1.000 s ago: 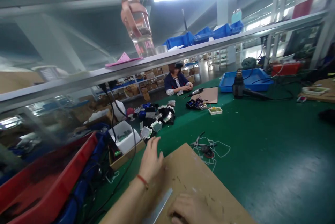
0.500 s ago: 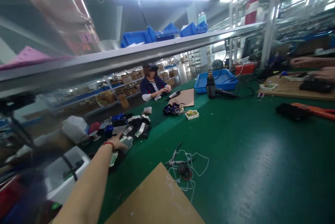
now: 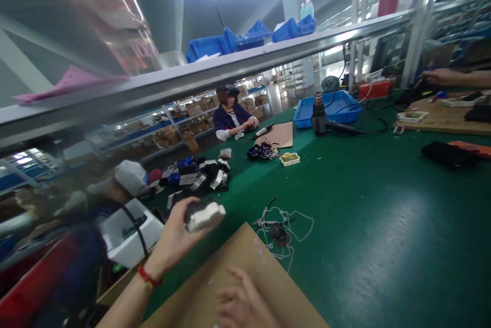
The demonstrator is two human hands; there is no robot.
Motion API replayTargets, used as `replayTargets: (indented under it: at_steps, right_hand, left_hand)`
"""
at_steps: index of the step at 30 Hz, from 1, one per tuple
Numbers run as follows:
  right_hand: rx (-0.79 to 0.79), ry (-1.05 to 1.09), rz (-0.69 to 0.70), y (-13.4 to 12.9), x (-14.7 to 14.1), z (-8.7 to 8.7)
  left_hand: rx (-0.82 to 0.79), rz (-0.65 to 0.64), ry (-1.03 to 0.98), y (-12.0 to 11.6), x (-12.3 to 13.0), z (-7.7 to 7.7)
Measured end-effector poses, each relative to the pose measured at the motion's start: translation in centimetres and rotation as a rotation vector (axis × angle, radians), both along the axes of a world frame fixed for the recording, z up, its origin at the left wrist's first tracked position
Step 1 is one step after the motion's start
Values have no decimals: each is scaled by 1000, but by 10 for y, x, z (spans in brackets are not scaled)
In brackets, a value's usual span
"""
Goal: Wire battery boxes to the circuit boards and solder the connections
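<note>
My left hand [image 3: 176, 238], with a red band at the wrist, is closed around a black object with a white side [image 3: 205, 217], holding it above the table's left part. Its exact kind is blurred. Low in the view, my right hand [image 3: 243, 300] hovers over a brown board [image 3: 230, 261], index finger stretched and the other fingers loosely bent; I see nothing held in it. Past my left hand lies a pile of similar black objects with white strips [image 3: 209, 174]. A tangle of thin white cable [image 3: 303, 214] with a small dark round part [image 3: 279, 234] lies beyond the board.
A heat gun [image 3: 319, 118] stands before a blue tray [image 3: 303, 113]. Small white dishes [image 3: 290, 160] and a wired bundle [image 3: 262, 150] sit mid-table. A white bin [image 3: 151, 228] is at left. Across sits a person [image 3: 236, 118]; another person's hand [image 3: 441, 77] shows at right. A shelf [image 3: 238, 64] spans overhead.
My left hand has drawn back from the pile toward me, with a black-and-white object lifted in it. My right hand has come into view at the bottom. The camera view has shifted slightly.
</note>
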State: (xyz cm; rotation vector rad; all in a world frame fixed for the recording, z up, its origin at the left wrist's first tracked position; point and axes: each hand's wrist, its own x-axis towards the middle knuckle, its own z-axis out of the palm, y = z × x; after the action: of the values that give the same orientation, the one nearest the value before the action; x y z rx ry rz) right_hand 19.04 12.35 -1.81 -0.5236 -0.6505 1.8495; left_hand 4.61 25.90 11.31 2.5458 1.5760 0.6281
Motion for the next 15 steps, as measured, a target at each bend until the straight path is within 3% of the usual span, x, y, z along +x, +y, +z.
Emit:
replayTargets:
  at_steps: [2,3,5,6,7,11,13,15]
  right_hand:
    - [-153,200,88,1,2,10]
    - [-224,296,125,1,4,13]
    - [-310,397,183,0,8,16]
    - [-335,414,192,0,9,15]
    - [-362,423,200,-1,10,15]
    - [-444,457,184,-3,12,12]
    - [-446,465,200,-2,13,13]
    - [-435,468,212,1,13,14]
  left_hand:
    - [-340,-259,-166,-49,1,-2]
    - [-477,-372,-158,-66,1,-4]
    - [-572,-446,-58,-72,0,-9]
    - [-534,-379,-1,-62,-1,-11]
    - [-416,-195,56,-46,-2,-13]
    - [-236,271,169,47,-11,-19]
    - [-227,424,248,79,-14,-24]
    - [-220,489,311,94,-14,-30]
